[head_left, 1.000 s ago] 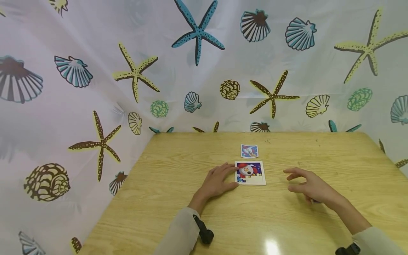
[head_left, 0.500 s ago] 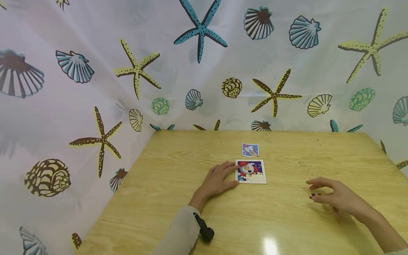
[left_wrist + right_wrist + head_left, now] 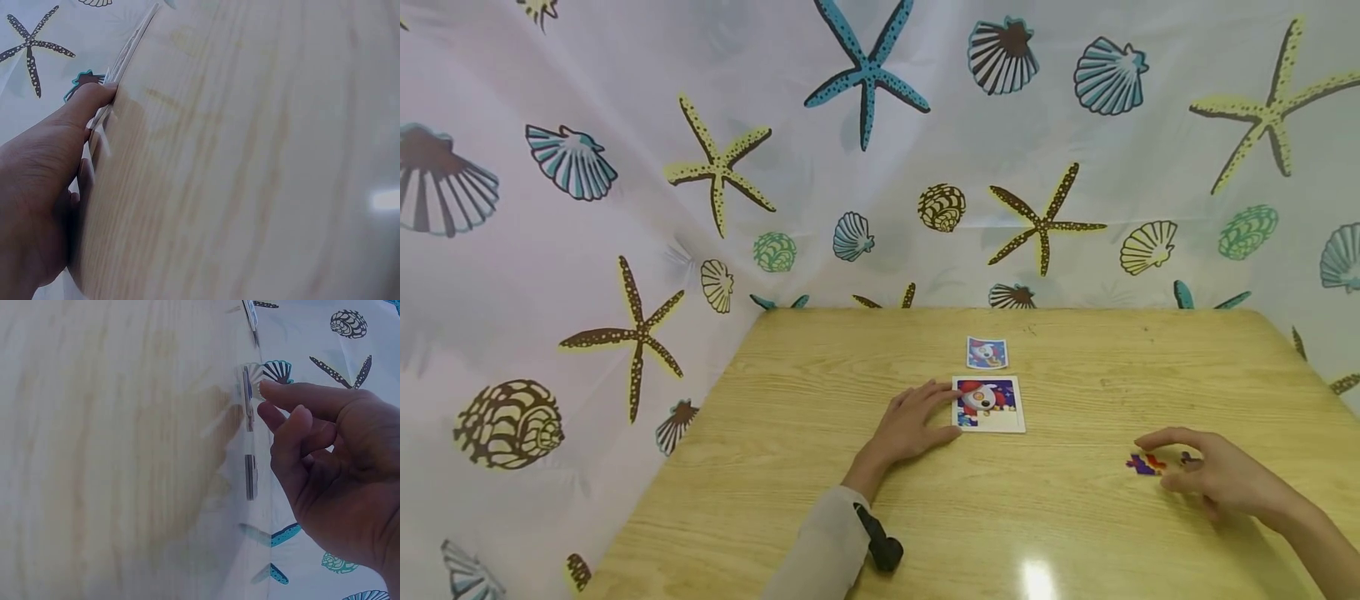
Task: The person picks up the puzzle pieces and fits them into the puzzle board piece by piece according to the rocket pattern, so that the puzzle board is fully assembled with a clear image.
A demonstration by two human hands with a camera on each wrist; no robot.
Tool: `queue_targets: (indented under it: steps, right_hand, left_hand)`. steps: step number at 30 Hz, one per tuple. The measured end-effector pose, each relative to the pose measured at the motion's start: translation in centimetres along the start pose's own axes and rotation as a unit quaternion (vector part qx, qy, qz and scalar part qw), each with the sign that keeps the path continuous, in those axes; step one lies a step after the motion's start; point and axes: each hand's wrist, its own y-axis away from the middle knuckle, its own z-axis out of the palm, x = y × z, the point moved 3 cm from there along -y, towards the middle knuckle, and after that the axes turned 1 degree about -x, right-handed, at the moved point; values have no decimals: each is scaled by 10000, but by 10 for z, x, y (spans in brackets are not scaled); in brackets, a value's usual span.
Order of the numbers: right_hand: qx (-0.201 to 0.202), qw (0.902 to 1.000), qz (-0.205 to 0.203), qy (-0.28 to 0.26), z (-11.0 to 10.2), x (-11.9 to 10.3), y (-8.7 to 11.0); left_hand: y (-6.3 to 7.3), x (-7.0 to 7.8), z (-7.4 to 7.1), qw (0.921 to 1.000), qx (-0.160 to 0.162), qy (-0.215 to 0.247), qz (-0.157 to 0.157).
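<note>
A square jigsaw puzzle (image 3: 981,398) with a white border lies mid-table, showing a cartoon rocket. Pale backing shows along its lower right. My left hand (image 3: 913,423) rests at the puzzle's left side, fingertips on its edge; the left wrist view shows the thumb (image 3: 94,100) by that thin edge. Farther right, my right hand (image 3: 1221,473) hovers low with bent fingers and a gap between thumb and index finger. Just left of it lies a purple-and-red puzzle piece (image 3: 1144,464). Another dark puzzle piece (image 3: 1187,457) shows between the fingers. Neither piece appears gripped.
Behind the puzzle lies a small picture card (image 3: 987,353) with a similar rocket design. The wooden table (image 3: 820,358) meets a white curtain (image 3: 820,167) printed with starfish and shells at its back and left sides.
My right hand has moved right and toward the table's front, and the loose puzzle pieces have come into sight beside it. My left hand has stayed on the puzzle's edge.
</note>
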Motion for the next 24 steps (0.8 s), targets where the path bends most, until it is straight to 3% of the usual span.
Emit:
queue_targets:
  steps: [10,18,24]
  right_hand:
    - [129,9996,-39,266,3,-2,-3]
    - [449,9975,-134,531,-3,-6,-6]
    - [581,9954,-24,766,2,2,-5]
  left_hand:
    - [-1,1,0,10000,-38,5,-14]
    - [-6,0,-4,9999,149,-28,65]
    - [-3,3,0,10000,16,65,-11]
